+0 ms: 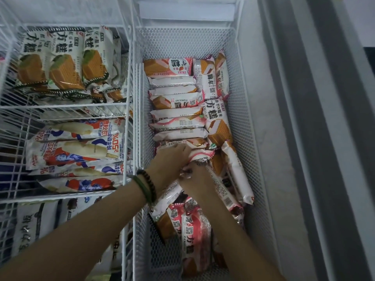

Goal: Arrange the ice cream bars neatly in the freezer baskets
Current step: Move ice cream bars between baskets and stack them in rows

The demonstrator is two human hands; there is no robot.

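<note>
A white mesh basket (pixel 241 110) on the right holds pink-and-white wrapped ice cream bars. A tidy row of bars (pixel 176 114) is stacked against its left wall; loose bars (pixel 237 171) lie tilted along the right and near end. My left hand (pixel 172 159), with bead bracelets at the wrist, presses on a pink bar (pixel 199 156) at the near end of the row. My right hand (pixel 195 177) sits just below it, fingers closed around the same bar's wrapper. More pink bars (pixel 192 230) lie under my right forearm.
Wire baskets on the left hold green-and-orange wrapped bars (pixel 65 63), blue-and-red wrapped bars (pixel 77 151) and grey-white packets (pixel 34 224). The grey freezer rim (pixel 300 118) runs down the right side. The far end of the mesh basket (pixel 182 41) holds no bars.
</note>
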